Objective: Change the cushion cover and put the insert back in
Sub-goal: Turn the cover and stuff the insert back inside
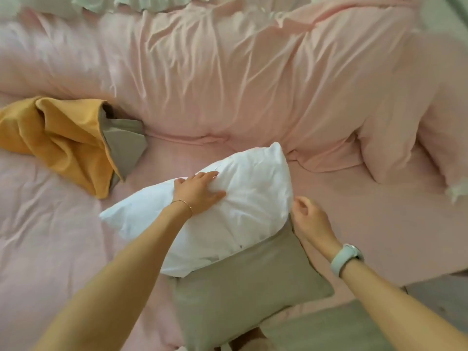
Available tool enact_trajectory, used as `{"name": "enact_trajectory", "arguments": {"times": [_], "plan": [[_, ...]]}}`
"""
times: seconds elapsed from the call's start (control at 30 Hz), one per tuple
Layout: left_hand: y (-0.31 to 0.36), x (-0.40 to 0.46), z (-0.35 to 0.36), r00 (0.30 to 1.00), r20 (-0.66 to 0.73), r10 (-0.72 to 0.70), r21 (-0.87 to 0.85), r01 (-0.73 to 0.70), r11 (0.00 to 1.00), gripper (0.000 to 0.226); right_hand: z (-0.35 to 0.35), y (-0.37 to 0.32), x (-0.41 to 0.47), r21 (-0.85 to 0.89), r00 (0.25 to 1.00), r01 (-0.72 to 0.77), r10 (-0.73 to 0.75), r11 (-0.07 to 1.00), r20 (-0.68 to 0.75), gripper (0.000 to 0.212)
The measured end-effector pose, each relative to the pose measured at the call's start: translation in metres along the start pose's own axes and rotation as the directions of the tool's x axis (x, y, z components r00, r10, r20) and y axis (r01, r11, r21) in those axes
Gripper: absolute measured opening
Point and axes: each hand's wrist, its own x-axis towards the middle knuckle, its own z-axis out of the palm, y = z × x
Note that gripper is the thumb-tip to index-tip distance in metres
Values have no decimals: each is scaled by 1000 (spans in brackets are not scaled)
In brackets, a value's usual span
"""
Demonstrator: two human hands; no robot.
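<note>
A white cushion insert [243, 198] lies on the pink bed, its near end tucked inside a grey-beige cushion cover [243, 290]. My left hand [198, 192] rests flat on top of the insert, fingers straight. My right hand [310, 219] sits at the right edge of the cover's opening with its fingers curled; whether it pinches the cover's edge is unclear. A yellow cover with a grey lining [68, 143] lies crumpled at the left of the bed.
A bunched pink duvet [228, 79] fills the back and right of the bed. Pink sheet [379, 224] stretches flat to the right of the cushion. Grey floor [435, 297] shows at the lower right.
</note>
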Motion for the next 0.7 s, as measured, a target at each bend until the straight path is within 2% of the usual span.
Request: {"name": "enact_trajectory", "arguments": {"times": [0.03,0.1,0.13,0.17,0.2,0.27,0.3,0.37,0.43,0.5,0.53,0.57,0.63,0.67,0.7], "plan": [[11,-4,2,996,-41,78,52,-76,996,53,-7,-3,5,-29,991,56,-59,998,-123,32],[33,-21,8,954,-143,263,98,-251,963,48,-16,-27,19,-88,904,304,-316,949,-289,38],[43,-33,12,911,-216,350,101,-336,937,49,-18,-43,28,-151,834,438,-464,886,-300,39],[50,-45,16,864,-301,404,97,-394,914,47,-17,-57,36,-226,773,540,-584,811,-248,41],[54,-56,19,833,-355,425,69,-430,900,42,-13,-66,43,-282,749,602,-651,747,-127,45],[55,-73,18,829,-350,435,9,-462,887,38,1,-70,45,-383,790,606,-586,697,181,57],[54,-80,15,840,-320,439,-23,-470,882,39,8,-62,41,-419,815,577,-523,701,249,62],[46,-91,11,882,-233,409,-154,-448,880,43,23,-39,19,-402,837,544,-506,736,208,59],[42,-96,7,937,-124,327,-304,-349,886,50,35,-13,-13,-379,810,561,-583,736,68,39],[45,-93,9,952,-212,222,-363,-287,886,49,42,9,-36,-382,782,585,-622,715,35,29],[48,-89,12,940,-296,167,-307,-260,916,50,42,18,-44,-389,775,590,-631,708,28,28],[52,-87,17,939,-319,129,-213,-203,956,56,41,25,-50,-386,777,588,-629,710,27,28],[63,-86,29,989,-116,92,-31,-96,995,77,34,40,-57,-364,774,602,-632,711,46,29],[68,-88,39,996,3,86,35,-87,996,81,30,49,-59,-346,774,610,-629,713,71,29],[75,-93,53,992,59,111,73,-115,991,80,24,55,-61,-320,790,602,-605,732,103,32]]}}
